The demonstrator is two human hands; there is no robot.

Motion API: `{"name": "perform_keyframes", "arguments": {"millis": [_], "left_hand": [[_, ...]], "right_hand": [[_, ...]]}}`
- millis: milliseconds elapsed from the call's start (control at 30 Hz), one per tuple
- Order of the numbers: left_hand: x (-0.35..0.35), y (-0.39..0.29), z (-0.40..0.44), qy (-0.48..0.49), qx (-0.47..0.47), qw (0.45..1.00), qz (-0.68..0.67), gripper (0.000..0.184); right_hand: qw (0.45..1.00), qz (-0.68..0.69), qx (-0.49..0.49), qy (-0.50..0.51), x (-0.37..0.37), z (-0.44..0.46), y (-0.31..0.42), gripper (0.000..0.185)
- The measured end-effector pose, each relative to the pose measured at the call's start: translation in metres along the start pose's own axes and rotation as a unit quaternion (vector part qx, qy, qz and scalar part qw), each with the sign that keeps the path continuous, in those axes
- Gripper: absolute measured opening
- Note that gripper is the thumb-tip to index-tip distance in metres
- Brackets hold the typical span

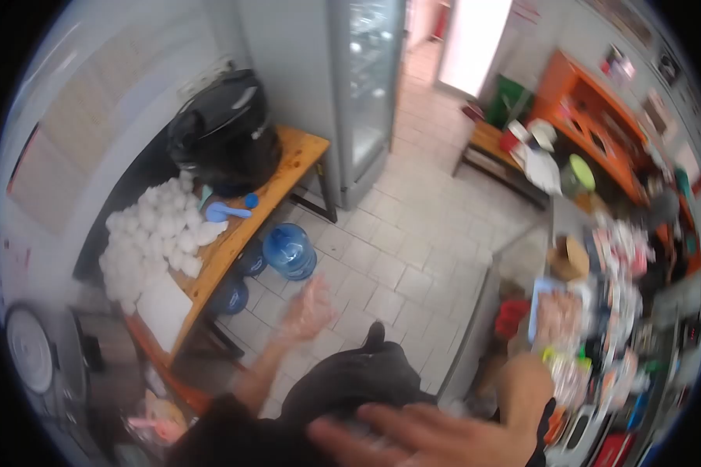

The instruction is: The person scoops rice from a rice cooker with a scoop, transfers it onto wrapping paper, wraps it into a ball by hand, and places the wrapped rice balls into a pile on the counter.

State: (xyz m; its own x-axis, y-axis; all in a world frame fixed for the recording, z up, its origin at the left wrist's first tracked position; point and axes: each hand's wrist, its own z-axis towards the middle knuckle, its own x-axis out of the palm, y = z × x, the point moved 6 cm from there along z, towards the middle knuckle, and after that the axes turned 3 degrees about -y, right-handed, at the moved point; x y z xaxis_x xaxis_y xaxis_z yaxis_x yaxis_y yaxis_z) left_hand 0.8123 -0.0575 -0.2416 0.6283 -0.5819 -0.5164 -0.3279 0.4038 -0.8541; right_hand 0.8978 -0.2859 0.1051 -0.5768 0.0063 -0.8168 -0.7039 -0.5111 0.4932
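Observation:
My left hand [308,313] hangs over the tiled floor, blurred, apparently in a clear plastic glove. Its fingers look loosely stretched out, with nothing seen in them. Behind it, a blue water jug [290,252] stands on the floor; the two do not clearly touch. Close to the camera and smeared by motion, my right hand [413,437] is in front of my dark clothing, fingers apart and holding nothing that I can see.
A wooden bench [269,198] on the left bears a pile of white balls [152,233], a black bag [230,132] and a blue scoop [226,212]. On the right, a cluttered counter holds a tray of pinkish food [557,315]. A glass-door fridge [370,86] stands ahead.

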Motion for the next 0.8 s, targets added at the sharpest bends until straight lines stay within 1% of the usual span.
{"name": "perform_keyframes", "arguments": {"millis": [33,67,100,133,167,200,233,267,333,367,433,467,600,667,800], "left_hand": [[-0.029,-0.032,0.035,-0.006,0.015,0.995,0.096,0.09],[-0.067,-0.072,0.07,-0.014,0.012,0.982,0.186,0.091],[-0.101,-0.108,0.102,-0.097,0.151,0.96,0.213,0.085],[-0.12,-0.124,0.135,-0.097,0.146,0.974,0.142,0.079],[-0.141,-0.133,0.156,-0.107,0.156,0.975,0.117,0.078],[-0.149,-0.137,0.166,-0.118,0.159,0.974,0.112,0.077],[-0.151,-0.139,0.169,-0.129,0.163,0.972,0.111,0.076],[-0.149,-0.137,0.17,-0.144,0.164,0.97,0.104,0.075],[-0.129,-0.138,0.161,-0.167,0.168,0.968,0.083,0.074],[-0.125,-0.135,0.161,-0.177,0.171,0.967,0.067,0.073],[-0.103,-0.137,0.15,-0.186,0.18,0.965,0.027,0.071],[-0.095,-0.14,0.143,-0.189,0.19,0.964,0.006,0.07],[-0.036,-0.14,0.118,-0.157,0.199,0.967,-0.02,0.067],[-0.016,-0.139,0.109,-0.141,0.2,0.969,-0.046,0.066],[0.011,-0.141,0.101,-0.114,0.2,0.971,-0.07,0.063]], "right_hand": [[0.997,0.003,0.072,0.015,-0.009,-0.006,-0.032,0.051],[0.991,0.04,0.092,-0.092,-0.025,0.001,-0.075,0.036],[0.981,0.075,0.103,-0.147,-0.034,0.016,-0.123,0.029],[0.967,0.11,0.109,-0.203,-0.042,0.028,-0.172,0.023],[0.957,0.17,0.181,-0.148,-0.029,0.045,-0.217,0.026],[0.965,0.14,0.206,-0.085,-0.004,0.045,-0.264,0.032],[0.975,0.053,0.214,-0.034,0.019,0.053,-0.288,0.04],[0.969,0.034,0.237,0.055,0.047,0.063,-0.308,0.045],[0.946,0.011,0.26,0.195,0.094,0.046,-0.343,0.044],[0.928,0.007,0.28,0.246,0.111,0.032,-0.363,0.044],[0.891,0.0,0.33,0.312,0.125,-0.016,-0.395,0.043],[0.872,-0.001,0.358,0.334,0.124,-0.04,-0.408,0.042],[0.824,-0.008,0.431,0.366,0.12,-0.113,-0.45,0.04],[0.804,-0.009,0.458,0.378,0.116,-0.131,-0.458,0.039],[0.794,0.004,0.475,0.379,0.119,-0.15,-0.467,0.038]]}}
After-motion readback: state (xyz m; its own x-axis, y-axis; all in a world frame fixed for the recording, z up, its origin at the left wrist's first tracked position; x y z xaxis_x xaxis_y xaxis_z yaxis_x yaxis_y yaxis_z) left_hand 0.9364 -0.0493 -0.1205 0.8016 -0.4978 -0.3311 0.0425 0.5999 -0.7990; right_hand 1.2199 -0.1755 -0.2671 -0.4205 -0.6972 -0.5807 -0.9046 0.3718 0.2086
